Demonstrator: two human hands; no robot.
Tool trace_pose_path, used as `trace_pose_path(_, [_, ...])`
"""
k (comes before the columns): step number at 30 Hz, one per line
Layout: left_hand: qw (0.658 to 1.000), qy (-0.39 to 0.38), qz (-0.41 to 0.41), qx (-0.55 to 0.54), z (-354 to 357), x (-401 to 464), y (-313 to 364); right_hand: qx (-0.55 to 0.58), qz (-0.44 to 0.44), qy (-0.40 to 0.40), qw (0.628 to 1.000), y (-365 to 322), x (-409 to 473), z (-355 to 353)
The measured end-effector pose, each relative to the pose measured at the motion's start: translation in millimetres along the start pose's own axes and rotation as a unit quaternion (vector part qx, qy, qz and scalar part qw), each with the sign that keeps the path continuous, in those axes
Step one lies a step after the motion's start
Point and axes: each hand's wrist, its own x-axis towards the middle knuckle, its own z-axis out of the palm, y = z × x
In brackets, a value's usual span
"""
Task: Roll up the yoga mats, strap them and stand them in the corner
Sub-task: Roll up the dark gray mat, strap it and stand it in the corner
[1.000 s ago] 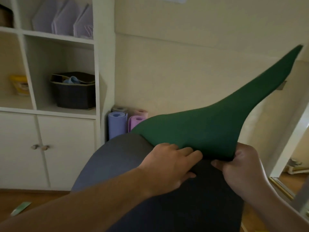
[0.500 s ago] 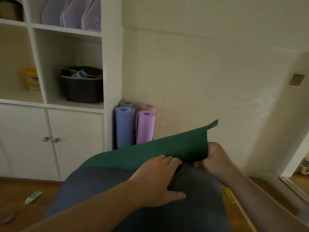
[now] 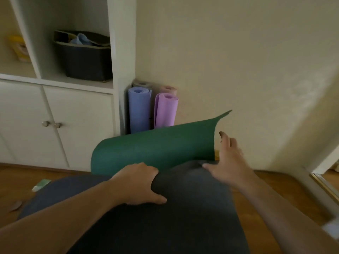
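A two-sided yoga mat, green [image 3: 156, 147] on one face and dark grey on the other, hangs in front of me with its top folded over away from me. My left hand [image 3: 139, 182] grips the fold near its middle, thumb on the grey side. Just right of the green flap, my right hand [image 3: 227, 162] is spread with straight fingers and its thumb resting on the grey face. In the corner stand several rolled mats: a blue one [image 3: 138, 110], a purple one [image 3: 166, 110], and behind them a grey one [image 3: 142, 83] and a pink one [image 3: 168, 88].
A white shelf unit with cupboard doors [image 3: 55, 125] fills the left; a black basket [image 3: 83, 55] sits on its shelf. Wooden floor [image 3: 275, 195] lies below, with a small green piece [image 3: 41, 185] at left. A door frame edge [image 3: 324, 182] is at right.
The green flap dropped from high at the right to a low fold. My right hand released its pinch on the mat's edge and spread. The view tilted down toward the corner.
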Motion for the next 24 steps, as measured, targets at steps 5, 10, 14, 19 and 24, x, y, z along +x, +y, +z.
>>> trace_pose_path(5, [0.994,0.055,0.051,0.076,-9.2,-0.6,14.6,-0.184,-0.206,-0.114,0.954,-37.2,-44.2,10.6])
trace_pose_path(10, [0.992,0.072,0.061,0.087,-10.5,-18.5,12.1,-0.239,-0.229,-0.082,0.940,-47.5,-51.3,18.4])
trace_pose_path(14, [0.989,0.112,0.059,0.073,-6.2,-28.9,5.3,-0.208,-0.202,-0.139,0.947,-47.5,-50.3,14.8])
trace_pose_path(19, [0.989,0.102,0.051,0.099,6.9,-45.9,-14.7,-0.135,-0.141,-0.281,0.939,-43.3,-38.7,14.0])
trace_pose_path(24, [0.987,0.076,0.022,0.137,16.4,-43.4,-24.9,-0.196,-0.188,-0.190,0.944,-42.6,-42.3,36.9])
